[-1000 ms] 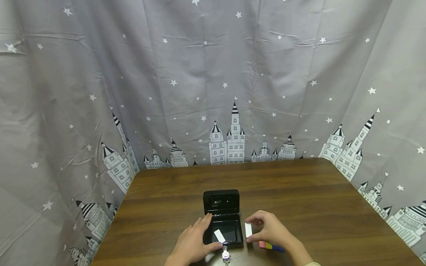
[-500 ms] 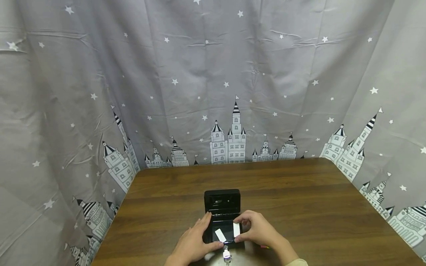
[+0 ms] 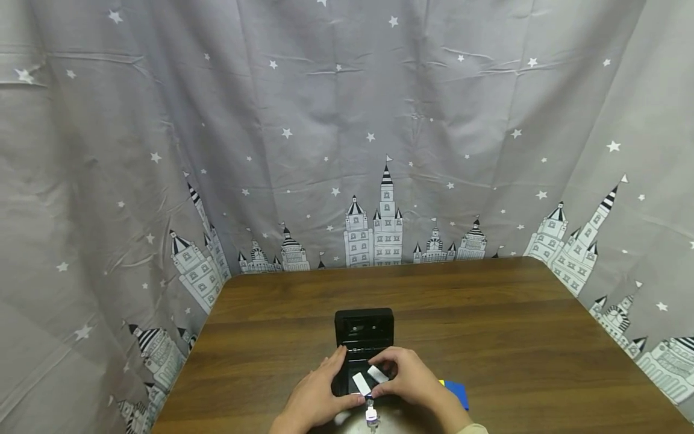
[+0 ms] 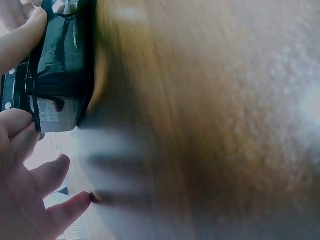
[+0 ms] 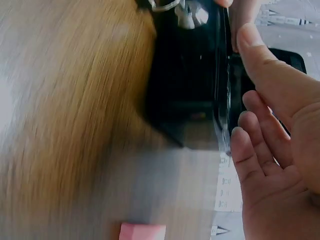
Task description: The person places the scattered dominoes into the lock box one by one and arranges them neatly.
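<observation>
A black metal cash box (image 3: 364,325) stands on the table with its lid raised. My left hand (image 3: 317,392) steadies it, thumb on the front rim and index finger toward the back left corner. Inside lies a white rectangular block (image 3: 361,384), slanted. My right hand (image 3: 409,377) pinches a second white block (image 3: 378,374) between thumb and fingers, over the right part of the box. From the front lock hangs a key (image 3: 371,415) on a ring. The right wrist view shows my right thumb and fingers over the box's rim; the held block is hidden there.
Right of the box, partly behind my right forearm, lies a flat blue piece (image 3: 458,395) with a bit of yellow. A pink piece (image 5: 142,232) shows in the right wrist view. Behind the wooden table (image 3: 488,319) hangs a grey curtain (image 3: 303,120) with printed castles.
My right hand has carried the white block leftward from beside the box to over its inside, and the block has turned from upright to slanted. My left hand has stayed on the box.
</observation>
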